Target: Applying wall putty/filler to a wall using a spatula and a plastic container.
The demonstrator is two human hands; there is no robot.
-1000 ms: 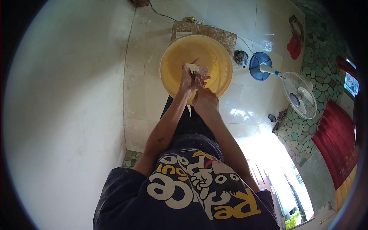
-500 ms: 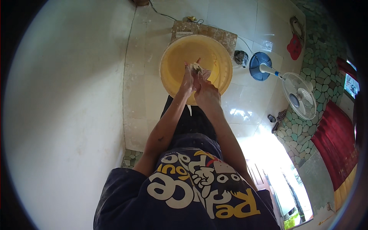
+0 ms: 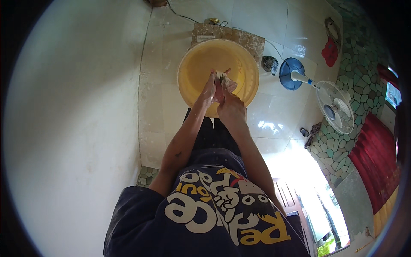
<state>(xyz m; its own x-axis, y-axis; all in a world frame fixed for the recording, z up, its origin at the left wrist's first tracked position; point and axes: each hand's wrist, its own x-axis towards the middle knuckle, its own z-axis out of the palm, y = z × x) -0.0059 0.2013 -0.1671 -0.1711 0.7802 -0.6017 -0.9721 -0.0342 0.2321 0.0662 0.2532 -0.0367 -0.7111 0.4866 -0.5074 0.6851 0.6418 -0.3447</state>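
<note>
A small pale wad of cloth point(image 3: 225, 81) sits at the upper centre of the frame, over the inside of one round yellow basin point(image 3: 192, 75). Both hands close on it from below: the left hand point(image 3: 209, 91) grips its left side with fingers curled shut, and the right hand point(image 3: 231, 108) is clamped around its right side. The hands press against each other and hide most of the wad.

The basin rests on a low tiled block point(image 3: 252, 40) on the white tiled floor point(image 3: 278, 124). Just right of the basin lies one small dark lump point(image 3: 269, 63), then one blue standing fan point(image 3: 329, 103), tipped toward the right edge. One red cloth point(image 3: 329, 50) hangs at the upper right against a pebble wall point(image 3: 364, 64). One thin cable point(image 3: 182, 16) runs along the top. A plain white wall point(image 3: 72, 120) fills the left side. The person's dark printed shirt point(image 3: 214, 210) fills the bottom.
</note>
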